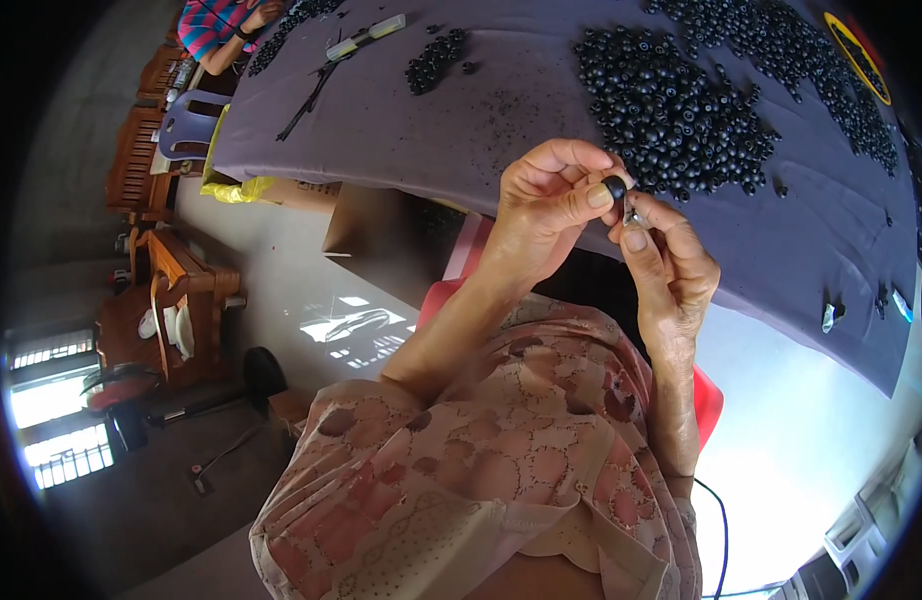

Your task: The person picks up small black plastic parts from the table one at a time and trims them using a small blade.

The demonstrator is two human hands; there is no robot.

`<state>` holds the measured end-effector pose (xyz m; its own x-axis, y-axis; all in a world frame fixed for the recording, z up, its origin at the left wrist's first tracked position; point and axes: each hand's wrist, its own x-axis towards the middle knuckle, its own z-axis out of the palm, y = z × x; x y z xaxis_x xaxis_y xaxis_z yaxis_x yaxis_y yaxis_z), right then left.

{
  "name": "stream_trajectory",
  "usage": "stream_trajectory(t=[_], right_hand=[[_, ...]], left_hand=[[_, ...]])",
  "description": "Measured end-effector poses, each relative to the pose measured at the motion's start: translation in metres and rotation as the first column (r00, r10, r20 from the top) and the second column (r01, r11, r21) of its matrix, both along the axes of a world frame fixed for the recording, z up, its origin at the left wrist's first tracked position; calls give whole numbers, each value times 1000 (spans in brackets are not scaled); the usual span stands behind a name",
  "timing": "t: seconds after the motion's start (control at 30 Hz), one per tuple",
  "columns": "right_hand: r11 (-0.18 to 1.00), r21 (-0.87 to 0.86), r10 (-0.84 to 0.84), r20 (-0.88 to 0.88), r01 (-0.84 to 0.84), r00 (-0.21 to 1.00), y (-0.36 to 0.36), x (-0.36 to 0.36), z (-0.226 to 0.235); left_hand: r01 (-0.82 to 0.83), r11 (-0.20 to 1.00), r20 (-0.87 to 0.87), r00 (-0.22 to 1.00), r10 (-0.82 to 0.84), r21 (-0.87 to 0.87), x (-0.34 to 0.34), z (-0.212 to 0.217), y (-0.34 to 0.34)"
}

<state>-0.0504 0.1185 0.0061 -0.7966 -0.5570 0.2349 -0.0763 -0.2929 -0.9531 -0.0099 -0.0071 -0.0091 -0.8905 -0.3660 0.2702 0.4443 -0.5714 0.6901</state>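
Observation:
Close in front of me, at the table's near edge, both hands meet. Between the thumb and fingers of my left hand is a small round black bead with a glossy surface. My right hand pinches a small shiny piece, silvery or clear, against the bead's lower side; its exact kind is too small to make out. Just beyond the hands lies a large pile of similar black beads on the purple tablecloth.
A smaller bead cluster, a box cutter and dark thin sticks lie farther left. More beads and a yellow-rimmed container are at far right. Another person's arm is at far left. Below the table stands a cardboard box.

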Motion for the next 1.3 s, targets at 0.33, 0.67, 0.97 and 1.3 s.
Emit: stream_trajectory(t=[0.33,0.67,0.97,1.3], right_hand=[[996,-33,89,296,-83,951,-13,-15,13],[978,49,144,551,-204,822,-21,-18,-32],[990,112,7,550,-82,835,-2,-32,-55],[986,155,-24,527,-68,849,-8,-32,-59]], left_hand=[[-109,986,-9,994,108,-126,0,2,4],[-149,928,237,942,239,-341,4,-25,-36],[-387,-208,-388,474,791,-898,-24,-69,-215],[-289,-180,-340,805,487,-940,-62,-60,-148]])
